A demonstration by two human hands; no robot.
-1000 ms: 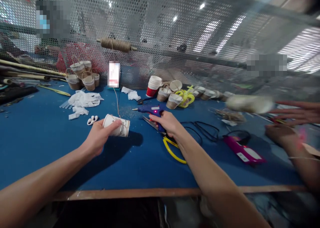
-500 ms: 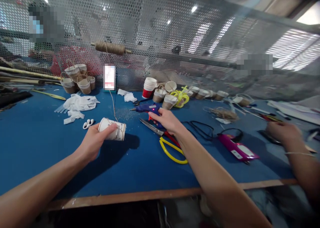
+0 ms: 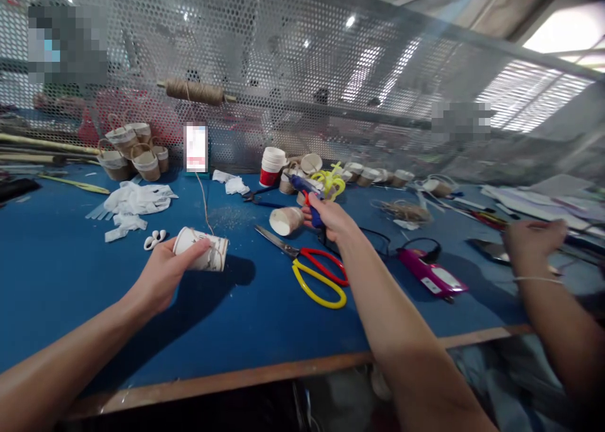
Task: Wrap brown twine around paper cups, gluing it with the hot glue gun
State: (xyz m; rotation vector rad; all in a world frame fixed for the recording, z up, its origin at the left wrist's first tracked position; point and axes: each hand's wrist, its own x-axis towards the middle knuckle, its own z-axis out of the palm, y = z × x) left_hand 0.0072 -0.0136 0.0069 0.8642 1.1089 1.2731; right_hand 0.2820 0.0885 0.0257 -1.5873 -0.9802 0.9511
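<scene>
My left hand [image 3: 163, 274] is closed round a white paper cup [image 3: 201, 258] held on its side above the blue table [image 3: 70, 274]. A line of twine [image 3: 204, 202] runs from the cup up toward a twine spool [image 3: 193, 91] on the mesh wall. My right hand [image 3: 333, 221] grips a blue glue gun [image 3: 307, 195], lifted off the table with its nozzle pointing up and left. A twine-wrapped cup [image 3: 286, 220] lies on its side just left of that hand. Scissors [image 3: 314, 271] with red and yellow handles lie below the gun.
A stack of red-and-white cups [image 3: 273, 166] and several wrapped cups stand by the mesh wall. White scraps [image 3: 135, 202] lie at left. A pink device [image 3: 428, 277] with black cable lies at right. Another person's hand [image 3: 534, 243] reaches in from the right.
My right hand has lifted the glue gun off the table and tilted it upward. A wrapped cup now lies beside it. The other person's hand has drawn back to the right.
</scene>
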